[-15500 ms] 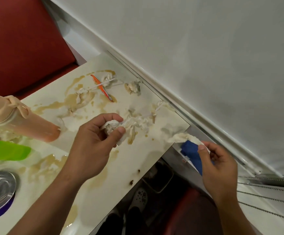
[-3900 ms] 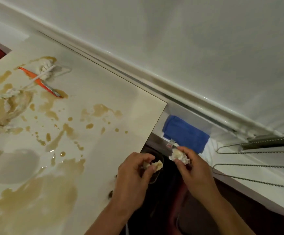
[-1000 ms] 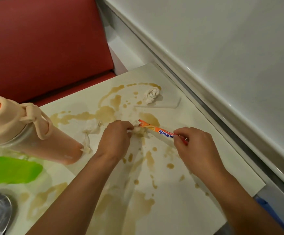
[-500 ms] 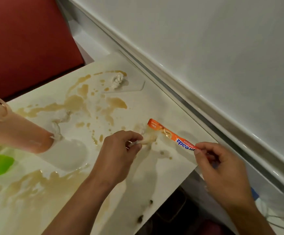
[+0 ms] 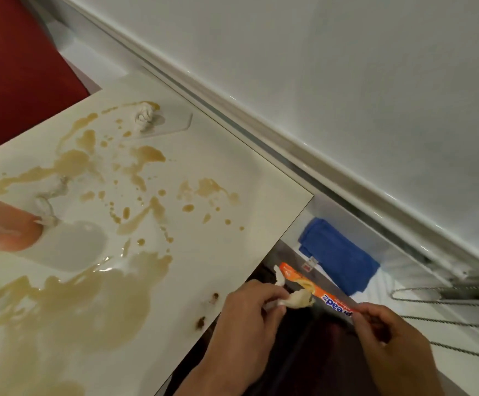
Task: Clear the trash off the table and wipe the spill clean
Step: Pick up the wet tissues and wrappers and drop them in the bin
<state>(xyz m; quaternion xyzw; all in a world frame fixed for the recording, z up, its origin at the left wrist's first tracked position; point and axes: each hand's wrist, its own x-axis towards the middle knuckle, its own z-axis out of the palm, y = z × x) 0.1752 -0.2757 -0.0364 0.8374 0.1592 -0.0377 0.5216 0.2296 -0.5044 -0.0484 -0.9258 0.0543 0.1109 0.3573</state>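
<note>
Trash sits off the worktop (image 5: 232, 252) edge now: left hand (image 5: 244, 318) pinches a soggy tissue wad (image 5: 296, 299), right hand (image 5: 389, 338) pinches the orange wrapper (image 5: 315, 291), likely over a bin, while the spill (image 5: 89, 298) awaits wiping.

- The table (image 5: 226, 178) top is a glossy, smooth cream laminate, mirroring light.
- The spill (image 5: 95, 298) at 8 o'clock lies as a wet, shiny brown film.
- The wad of tissue (image 5: 144, 119) at 11 o'clock is crumpled, matt paper.
- The orange wrapper (image 5: 322, 295) looks like slick printed foil or plastic.
- The blue cloth (image 5: 339, 260) at 3 o'clock is soft, matt fabric.
- The wall (image 5: 346, 67) is smooth, faintly sheened white.
</note>
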